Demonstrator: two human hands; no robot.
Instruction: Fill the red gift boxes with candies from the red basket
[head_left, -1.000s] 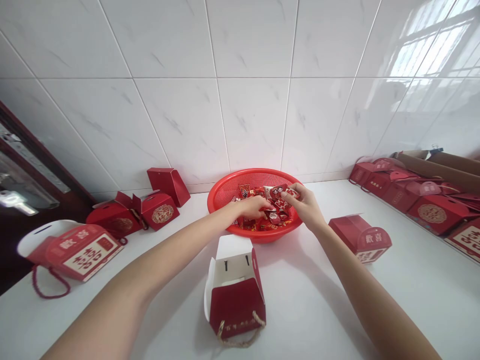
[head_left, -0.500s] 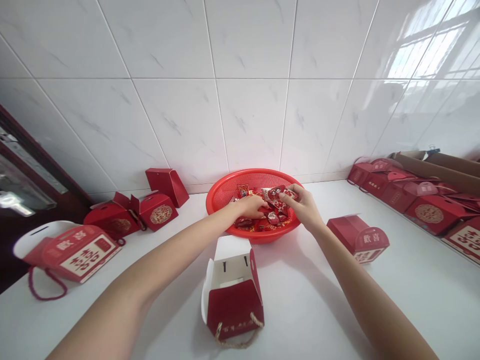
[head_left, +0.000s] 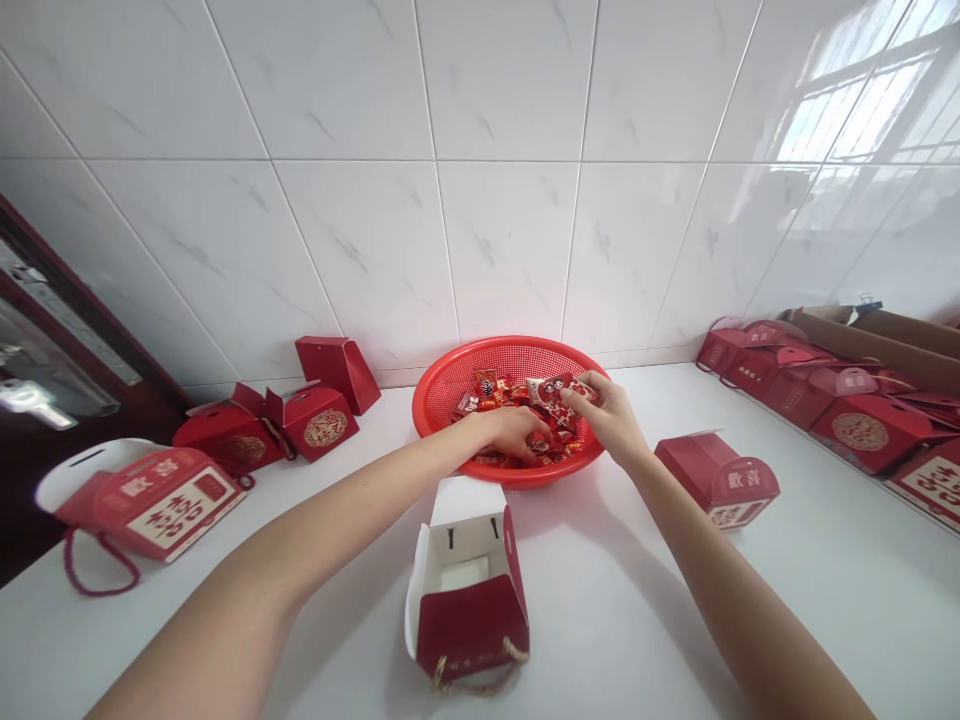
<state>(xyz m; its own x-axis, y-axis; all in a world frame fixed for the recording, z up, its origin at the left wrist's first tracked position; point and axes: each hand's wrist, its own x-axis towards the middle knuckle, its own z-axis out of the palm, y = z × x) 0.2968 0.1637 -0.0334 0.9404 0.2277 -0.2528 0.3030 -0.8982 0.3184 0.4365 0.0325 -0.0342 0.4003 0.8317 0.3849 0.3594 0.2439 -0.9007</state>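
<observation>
- The white counter (head_left: 600,610) bears everything at hand.
- Along its right side runs a row of red boxes (head_left: 795,395).
- The red basket (head_left: 448,385) sits near the wall, with plenty of loose packets (head_left: 491,385) lying in it; both of the person's hands are at it, so the work appears to be at the picking-out stage.
- The open box (head_left: 472,625) stands just in front of the basket, its flaps spread and its rope handle hanging at the near side. White card shows inside and no packets are seen there; this box seems at an early stage.
- A lone red box (head_left: 697,470) stands to the right, a corded box (head_left: 176,500) to the left; whether either is filled cannot be told.
- The left hand (head_left: 517,432) reaches among the packets, fingers curled; whether it grips anything cannot be told.
- The right hand (head_left: 611,412), at the basket's right rim, pinches a printed packet (head_left: 553,393) between thumb and fingers.
</observation>
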